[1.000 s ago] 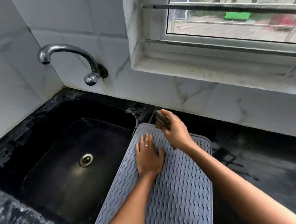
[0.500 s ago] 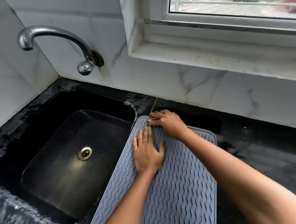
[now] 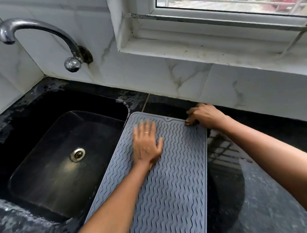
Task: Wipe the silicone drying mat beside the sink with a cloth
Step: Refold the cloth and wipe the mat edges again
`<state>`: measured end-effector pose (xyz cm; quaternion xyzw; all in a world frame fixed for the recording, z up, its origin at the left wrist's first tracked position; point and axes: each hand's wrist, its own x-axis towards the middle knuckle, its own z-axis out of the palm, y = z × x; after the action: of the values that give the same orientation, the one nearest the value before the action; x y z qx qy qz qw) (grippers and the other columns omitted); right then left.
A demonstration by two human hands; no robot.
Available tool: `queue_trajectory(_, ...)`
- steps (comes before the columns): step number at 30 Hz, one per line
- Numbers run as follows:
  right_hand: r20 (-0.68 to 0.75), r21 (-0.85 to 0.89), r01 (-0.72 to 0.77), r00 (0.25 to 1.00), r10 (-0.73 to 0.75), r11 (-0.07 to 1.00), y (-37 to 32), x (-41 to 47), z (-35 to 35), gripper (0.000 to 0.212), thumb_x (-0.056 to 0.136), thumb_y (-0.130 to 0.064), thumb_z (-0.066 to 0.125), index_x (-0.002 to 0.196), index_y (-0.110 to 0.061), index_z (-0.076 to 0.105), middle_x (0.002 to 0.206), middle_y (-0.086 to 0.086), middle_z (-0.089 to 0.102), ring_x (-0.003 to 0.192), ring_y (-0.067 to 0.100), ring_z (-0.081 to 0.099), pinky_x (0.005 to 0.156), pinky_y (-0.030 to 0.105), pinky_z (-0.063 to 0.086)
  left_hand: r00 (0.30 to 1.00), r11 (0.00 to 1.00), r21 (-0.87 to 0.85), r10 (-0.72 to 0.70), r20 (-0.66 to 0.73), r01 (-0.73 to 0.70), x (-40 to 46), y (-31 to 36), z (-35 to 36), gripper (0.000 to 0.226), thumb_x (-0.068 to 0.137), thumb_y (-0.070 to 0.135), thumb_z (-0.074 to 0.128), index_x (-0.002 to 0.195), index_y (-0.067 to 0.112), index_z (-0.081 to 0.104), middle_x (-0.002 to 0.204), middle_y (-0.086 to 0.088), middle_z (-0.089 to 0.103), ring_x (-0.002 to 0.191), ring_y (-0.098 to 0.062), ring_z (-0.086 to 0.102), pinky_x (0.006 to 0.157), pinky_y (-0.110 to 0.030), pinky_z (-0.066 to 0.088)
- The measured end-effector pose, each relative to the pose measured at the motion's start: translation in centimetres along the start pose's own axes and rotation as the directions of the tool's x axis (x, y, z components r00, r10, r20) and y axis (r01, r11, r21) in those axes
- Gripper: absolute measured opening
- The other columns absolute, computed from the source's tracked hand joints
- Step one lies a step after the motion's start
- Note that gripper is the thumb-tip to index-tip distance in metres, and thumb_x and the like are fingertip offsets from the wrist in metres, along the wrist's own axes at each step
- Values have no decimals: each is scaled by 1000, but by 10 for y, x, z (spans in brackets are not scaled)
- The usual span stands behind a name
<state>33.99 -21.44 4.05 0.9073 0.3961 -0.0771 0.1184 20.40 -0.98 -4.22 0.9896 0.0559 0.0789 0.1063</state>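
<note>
The grey silicone drying mat (image 3: 173, 169) with wavy ridges lies on the black counter right of the sink. My left hand (image 3: 146, 145) presses flat on its far left part, fingers spread and blurred, holding nothing. My right hand (image 3: 205, 115) is curled at the mat's far right corner, close to the wall. Only a small dark bit of the cloth (image 3: 190, 124) shows under its fingertips; the rest is hidden by the hand.
The black sink (image 3: 35, 126) with its drain (image 3: 77, 154) lies left of the mat, under a chrome tap (image 3: 48, 29). White marble tiles and a window sill (image 3: 203, 50) rise behind. The wet black counter (image 3: 268, 198) stretches to the right.
My right hand has swept with the cloth from the mat's far left corner along the far edge to the far right corner. My left hand has shifted slightly and is blurred.
</note>
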Motion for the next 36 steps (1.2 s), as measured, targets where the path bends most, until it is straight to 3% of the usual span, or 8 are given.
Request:
queue_trajectory(2,-120,100,-12,992,24,995,-16,13,-13,40,92,-15,48,129,-27,56,144,3,47,115,32,50,84,42,51,956,959,-29,284,68,-283,-6,30,3,67,95,50,33,151,17,22,158,-6,25,147,-24,21,120,-42,8)
queue_trajectory(3,-161,142,-23,986,46,990,-27,19,-14,44,91,-11,48,132,-29,53,146,4,45,119,33,48,87,45,49,946,954,-82,296,134,-287,-12,45,8,66,96,51,30,152,19,18,160,-4,21,148,-22,16,120,-41,6)
queue_trajectory(8,-81,63,-88,992,93,994,-68,17,25,49,96,-21,46,142,-33,34,155,3,27,132,35,32,94,50,39,969,984,-120,156,191,-135,-22,60,27,62,98,40,29,153,16,11,162,-3,12,149,-18,7,120,-38,2)
queue_trajectory(21,-68,-182,-214,976,205,960,5,-76,42,36,96,-24,43,129,-34,50,138,-2,48,112,29,44,76,40,42,966,984,-110,160,202,-140,-22,62,25,64,96,43,24,153,21,4,162,2,5,149,-14,4,120,-36,0)
queue_trajectory(24,-173,42,-305,936,307,952,-4,-70,30,35,92,-15,47,121,-30,60,134,2,52,111,32,45,79,43,42,963,989,-23,149,225,-148,-23,64,19,64,98,42,23,153,19,-1,162,1,-4,150,-17,-3,118,-37,-10)
queue_trajectory(28,-185,554,-453,750,635,698,-23,-64,27,57,82,0,53,133,-27,50,142,8,46,122,37,40,95,49,44,917,935,24,342,207,-354,-34,78,13,62,99,35,27,153,20,2,162,0,-4,150,-18,-5,115,-35,-17)
queue_trajectory(32,-21,451,-500,822,569,739,-59,-64,43,54,89,-6,49,141,-19,39,151,15,31,130,41,35,103,52,37,837,897,-43,427,342,-440,-38,87,17,58,102,35,24,153,21,2,162,2,2,150,-15,0,121,-37,-2)
queue_trajectory(36,-151,367,-561,752,642,742,-99,-76,58,41,96,-14,39,137,-10,39,145,18,36,124,38,40,100,48,37,859,907,-34,409,309,-420,-36,87,18,56,101,34,26,153,16,12,162,-1,10,150,-15,4,121,-35,2)
